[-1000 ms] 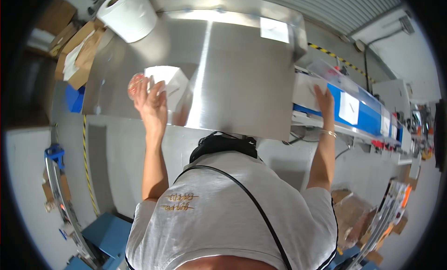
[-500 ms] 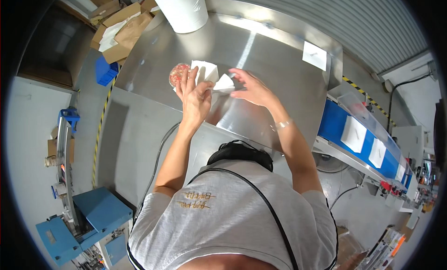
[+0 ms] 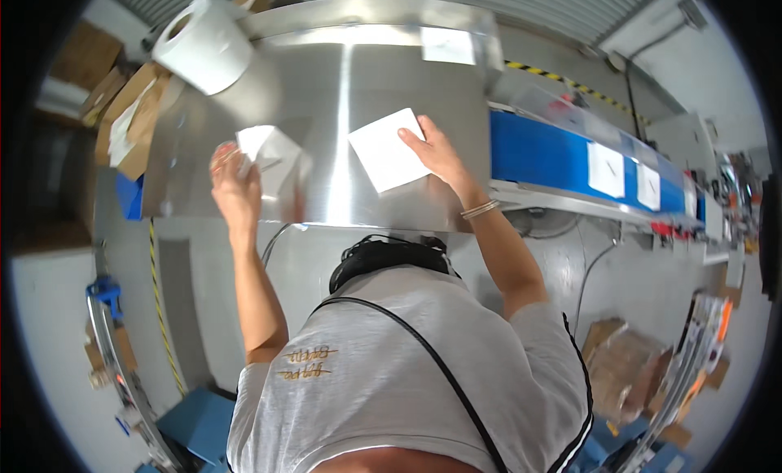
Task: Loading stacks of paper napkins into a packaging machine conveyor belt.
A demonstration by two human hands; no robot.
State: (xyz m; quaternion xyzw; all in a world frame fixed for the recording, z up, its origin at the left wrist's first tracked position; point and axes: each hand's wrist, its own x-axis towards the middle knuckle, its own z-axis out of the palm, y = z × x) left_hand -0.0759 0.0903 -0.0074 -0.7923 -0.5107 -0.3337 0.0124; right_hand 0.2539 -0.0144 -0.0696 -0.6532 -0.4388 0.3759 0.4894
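My right hand (image 3: pixel 437 151) grips a flat white paper square (image 3: pixel 387 153) by its right edge, thumb on top, over the steel table. At the left, my left hand (image 3: pixel 235 188) is bent over a round container with red contents (image 3: pixel 226 149), mostly hidden by the fingers. These fingers are blurred, so their grip does not show. Beside them lies another white paper piece (image 3: pixel 273 165) with a raised corner and a thin dark mark.
A big white roll (image 3: pixel 208 49) stands at the table's (image 3: pixel 326 90) back left, near cardboard boxes (image 3: pixel 134 123). A white sheet (image 3: pixel 448 45) lies at the back right. On the right, a blue conveyor belt (image 3: pixel 538 151) carries several white squares.
My hands have moved apart. The right one, formerly open beside the folded white paper, now holds a flat white square; the left is at the red container. The whole view has shifted.
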